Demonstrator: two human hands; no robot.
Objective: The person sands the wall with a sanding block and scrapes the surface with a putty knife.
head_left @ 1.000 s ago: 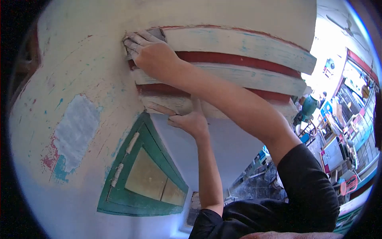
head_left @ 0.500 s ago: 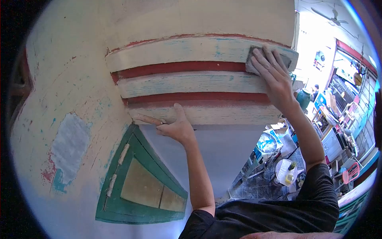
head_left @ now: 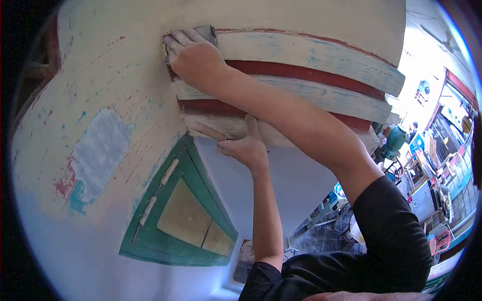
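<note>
fingers of our left hand (head_left: 246, 150) lay at the lowest board (head_left: 274, 139), the thumb raised against its face, a slim tan stick (head_left: 210, 132) beside them; we could not tell whether they gripped it. our right hand (head_left: 197, 59) was higher up, its fingers holding a grey sheet (head_left: 207, 34) against the left end of the top board (head_left: 301, 47). between the pale boards we saw red strips (head_left: 301, 72). on our left the cream wall (head_left: 115, 75) bore a grey patch (head_left: 100, 150), above and left of a green frame (head_left: 170, 248). farther off were dark floor tiles (head_left: 321, 241), a teal vessel (head_left: 396, 138) and a pink chair (head_left: 441, 242).
</note>
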